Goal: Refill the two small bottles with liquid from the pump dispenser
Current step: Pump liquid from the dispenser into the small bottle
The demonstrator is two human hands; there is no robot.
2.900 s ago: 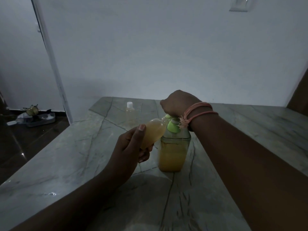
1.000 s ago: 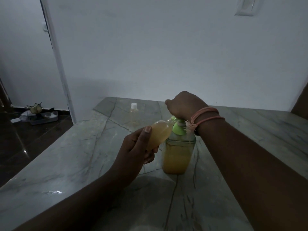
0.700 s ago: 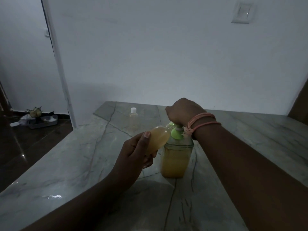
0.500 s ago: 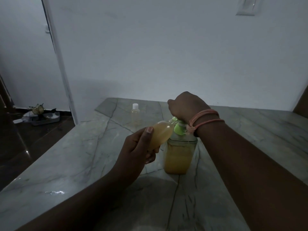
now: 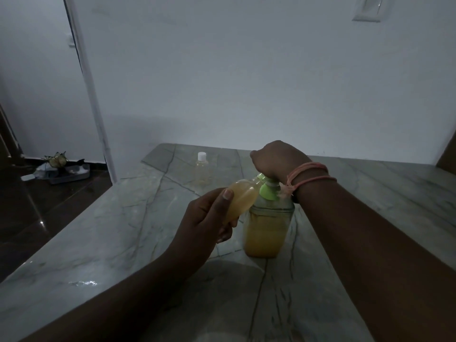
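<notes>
- Left hand (image 5: 202,225) is gripping a tilted bottle (image 5: 240,202), its mouth at the pump (image 5: 269,191) spout.
- Right hand (image 5: 276,159) is curling over the pump head, at the bottle's 2 o'clock.
- Capped bottle (image 5: 201,169) is standing on the bench (image 5: 103,243), toward 12 o'clock.

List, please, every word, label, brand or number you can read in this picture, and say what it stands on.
None can be read.
Pump dispenser: no label shows.
Bottle held by the left hand: plain, no print visible.
Capped bottle at the back: too dim and small to tell.
Wall plate: no markings legible.
</notes>
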